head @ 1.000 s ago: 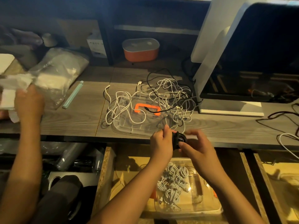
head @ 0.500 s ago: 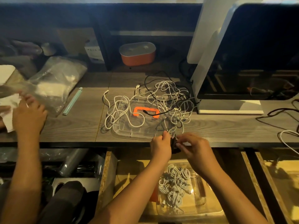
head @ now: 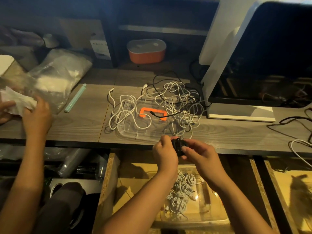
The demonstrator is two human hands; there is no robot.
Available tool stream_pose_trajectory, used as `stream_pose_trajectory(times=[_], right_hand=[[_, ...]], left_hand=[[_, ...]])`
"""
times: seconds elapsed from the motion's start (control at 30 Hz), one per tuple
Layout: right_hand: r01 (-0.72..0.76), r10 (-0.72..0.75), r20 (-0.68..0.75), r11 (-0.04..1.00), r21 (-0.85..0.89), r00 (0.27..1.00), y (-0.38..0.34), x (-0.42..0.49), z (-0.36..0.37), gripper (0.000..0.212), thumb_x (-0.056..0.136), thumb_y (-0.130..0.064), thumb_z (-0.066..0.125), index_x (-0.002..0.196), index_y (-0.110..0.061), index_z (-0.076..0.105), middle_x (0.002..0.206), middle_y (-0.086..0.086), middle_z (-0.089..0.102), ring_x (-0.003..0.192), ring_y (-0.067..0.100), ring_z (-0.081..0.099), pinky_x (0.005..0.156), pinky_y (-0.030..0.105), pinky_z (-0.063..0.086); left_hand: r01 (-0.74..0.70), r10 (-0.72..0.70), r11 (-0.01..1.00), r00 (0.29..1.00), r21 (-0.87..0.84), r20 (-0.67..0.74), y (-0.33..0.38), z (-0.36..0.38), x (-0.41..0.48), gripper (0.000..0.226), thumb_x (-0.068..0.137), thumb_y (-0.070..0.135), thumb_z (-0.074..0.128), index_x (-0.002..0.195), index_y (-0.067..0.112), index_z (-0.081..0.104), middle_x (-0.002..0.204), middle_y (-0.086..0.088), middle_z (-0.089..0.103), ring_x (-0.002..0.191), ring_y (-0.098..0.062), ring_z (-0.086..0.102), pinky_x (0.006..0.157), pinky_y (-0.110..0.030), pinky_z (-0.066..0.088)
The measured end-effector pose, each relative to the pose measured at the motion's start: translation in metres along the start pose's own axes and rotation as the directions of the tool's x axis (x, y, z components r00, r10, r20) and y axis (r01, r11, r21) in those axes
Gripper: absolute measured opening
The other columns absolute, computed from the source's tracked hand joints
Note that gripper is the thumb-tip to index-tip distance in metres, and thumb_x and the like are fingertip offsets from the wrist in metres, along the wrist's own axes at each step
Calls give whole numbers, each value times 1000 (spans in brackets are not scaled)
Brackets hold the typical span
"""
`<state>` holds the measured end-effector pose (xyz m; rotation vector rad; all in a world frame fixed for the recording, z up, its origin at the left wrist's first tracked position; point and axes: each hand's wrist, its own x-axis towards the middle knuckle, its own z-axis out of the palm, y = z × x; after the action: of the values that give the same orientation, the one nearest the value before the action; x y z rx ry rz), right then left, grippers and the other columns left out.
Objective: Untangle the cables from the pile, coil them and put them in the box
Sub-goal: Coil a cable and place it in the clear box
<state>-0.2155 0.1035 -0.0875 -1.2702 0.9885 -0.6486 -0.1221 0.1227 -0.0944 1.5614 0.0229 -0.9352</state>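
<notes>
Head view: a black cable (head: 177, 146) is gripped by the left hand (head: 166, 150) and the right hand (head: 200, 153), fingers (head: 192, 149) curled round it, near the pile (head: 175, 97).

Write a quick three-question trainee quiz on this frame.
1. True or false: the left hand and the right hand both hold the black coiled cable.
2. The coiled cables in the clear box are: A white; B red; C green.
3. Fill in: the tangled pile lies partly on a clear lid with an ___ handle.
Key: 1 true; 2 A; 3 orange.
</notes>
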Motion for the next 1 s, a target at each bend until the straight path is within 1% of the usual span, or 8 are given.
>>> stream_pose_trajectory(times=[0.13, 0.33, 0.43, 0.63, 0.73, 0.83, 0.9, 1.0], right_hand=[[56, -56, -29, 998, -22, 998, 0, -7, 4, 34, 85, 11, 55, 95, -20, 68, 85, -7, 72, 85, 2, 66, 76, 15, 51], [54, -48, -89, 997, 60, 995, 1, -8, 3, 36, 83, 15, 55, 100, -14, 66, 88, -1, 70, 84, 3, 66, 74, 16, 52], [51, -45, -91, 996, 73, 995, -1, -9, -1, 35, 82, 15, 55, 99, -14, 66, 82, -1, 70, 79, 4, 66, 70, 16, 51], [-31, 47, -69, 975, 219, 996, 2, -11, -8, 29, 82, 14, 55, 98, -10, 57, 65, 0, 64, 68, 12, 64, 71, 27, 50], [89, -94, -57, 991, -96, 994, -2, -11, -10, 30, 83, 8, 60, 94, -19, 66, 80, -5, 69, 81, 9, 65, 74, 22, 53], [263, -278, 39, 841, -473, 960, -2, -12, -6, 45, 81, 0, 67, 97, -41, 61, 98, -15, 61, 98, -6, 56, 82, 10, 46], [310, -367, 5, 777, -548, 930, 0, -11, -8, 41, 81, 1, 68, 95, -37, 64, 104, -11, 56, 101, -10, 51, 82, 8, 45], [395, -442, 110, 628, -671, 890, 9, -4, -16, 24, 82, 1, 64, 98, -15, 71, 101, -6, 65, 93, 4, 62, 80, 23, 53]], left_hand=[[-58, 57, 998, 997, 24, 43, -5, -4, 1, 42, 97, 17, 38, 66, 20, 66, 73, -3, 64, 70, -17, 61, 56, -22, 49], [-172, 163, 982, 981, 81, 106, -4, -6, 3, 39, 96, 16, 40, 66, 22, 64, 72, -2, 63, 70, -15, 60, 53, -19, 48], [-129, 120, 988, 986, 79, 115, -3, -4, 2, 40, 97, 16, 39, 65, 20, 64, 69, -2, 62, 64, -12, 58, 45, -12, 44], [45, -45, 999, 993, 0, 107, -7, 2, 2, 31, 94, 17, 43, 70, 13, 61, 69, -5, 60, 64, -17, 57, 48, -20, 46], [40, -42, 999, 995, 29, 92, -6, 5, 2, 34, 96, 20, 43, 68, 14, 59, 66, -4, 57, 64, -19, 55, 53, -25, 44], [-97, 88, 982, 994, 161, 66, -8, 5, 7, 41, 99, 26, 40, 69, 9, 63, 67, -4, 58, 65, -18, 55, 53, -22, 41], [-232, 211, 943, 971, 240, 110, -12, 4, 8, 44, 100, 25, 39, 75, 1, 67, 65, -3, 57, 59, -11, 52, 48, -13, 36], [-433, 379, 836, 900, 337, 217, -16, -1, 7, 45, 100, 19, 40, 62, 7, 58, 55, 4, 48, 51, -3, 44, 47, -11, 35]])
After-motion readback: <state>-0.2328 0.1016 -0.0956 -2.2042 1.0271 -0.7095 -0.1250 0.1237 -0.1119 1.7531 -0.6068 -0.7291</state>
